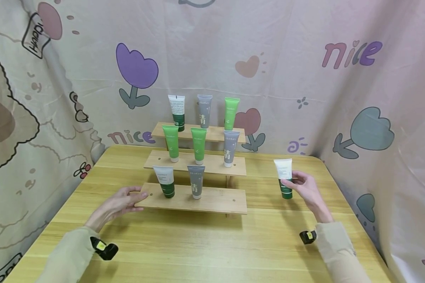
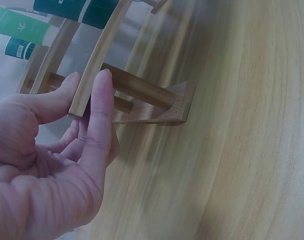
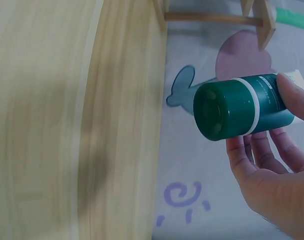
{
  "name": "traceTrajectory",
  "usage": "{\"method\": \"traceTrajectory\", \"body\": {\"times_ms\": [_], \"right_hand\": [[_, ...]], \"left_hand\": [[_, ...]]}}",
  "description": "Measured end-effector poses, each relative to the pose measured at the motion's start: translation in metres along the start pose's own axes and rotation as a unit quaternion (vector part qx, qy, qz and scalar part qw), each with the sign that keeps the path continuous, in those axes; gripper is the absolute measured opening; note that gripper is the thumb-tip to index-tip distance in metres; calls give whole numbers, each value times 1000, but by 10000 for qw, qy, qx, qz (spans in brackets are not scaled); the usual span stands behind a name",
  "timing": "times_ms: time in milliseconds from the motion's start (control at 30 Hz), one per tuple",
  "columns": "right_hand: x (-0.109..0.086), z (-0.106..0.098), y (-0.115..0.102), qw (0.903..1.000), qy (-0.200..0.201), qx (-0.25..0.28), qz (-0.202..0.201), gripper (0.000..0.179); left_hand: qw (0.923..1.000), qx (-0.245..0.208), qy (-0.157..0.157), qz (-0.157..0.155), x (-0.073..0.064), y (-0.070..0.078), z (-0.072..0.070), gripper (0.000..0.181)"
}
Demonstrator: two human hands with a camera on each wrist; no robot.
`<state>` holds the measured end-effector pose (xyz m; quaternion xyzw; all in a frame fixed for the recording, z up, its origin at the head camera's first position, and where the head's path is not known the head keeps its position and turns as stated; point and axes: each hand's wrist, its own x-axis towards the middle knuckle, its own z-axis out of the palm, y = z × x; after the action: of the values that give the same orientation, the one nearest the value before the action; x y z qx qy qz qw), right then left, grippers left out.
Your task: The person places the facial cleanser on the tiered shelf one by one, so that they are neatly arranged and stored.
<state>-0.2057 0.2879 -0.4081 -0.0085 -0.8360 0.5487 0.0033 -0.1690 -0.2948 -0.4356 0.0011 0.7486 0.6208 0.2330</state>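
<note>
My right hand [image 1: 307, 191] grips a white-and-green squeeze tube [image 1: 284, 169] to the right of the stand, cap downward and raised over the table. In the right wrist view its dark green cap [image 3: 212, 110] faces the camera. At the other side, my left hand [image 1: 118, 203] pinches the left end of the lowest shelf [image 1: 216, 201] of a three-step wooden display stand, thumb above and fingers beneath. That shelf bears another white-and-green tube [image 1: 165, 179] at the left and a grey tube [image 1: 196, 181] near the middle; its right part is bare.
On the middle shelf [image 1: 212, 167] are two green tubes [image 1: 171, 141] and a grey-blue one [image 1: 230, 147]. The top shelf [image 1: 216, 133] carries a white-and-green, a grey and a green tube [image 1: 231, 114]. A printed curtain [image 1: 279, 86] hangs behind the wooden table [image 1: 205, 243].
</note>
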Motion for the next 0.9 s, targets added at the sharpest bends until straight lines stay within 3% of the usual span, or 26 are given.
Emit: {"method": "traceTrajectory", "body": {"times_ms": [567, 900], "right_hand": [[-9, 36, -26, 9985, -335, -14, -421, 53], [-12, 57, -42, 9962, -540, 170, -661, 52]], "left_hand": [[9999, -68, 33, -99, 1, 0, 0, 82], [9999, -155, 21, 16, 1, 1, 1, 83]]}}
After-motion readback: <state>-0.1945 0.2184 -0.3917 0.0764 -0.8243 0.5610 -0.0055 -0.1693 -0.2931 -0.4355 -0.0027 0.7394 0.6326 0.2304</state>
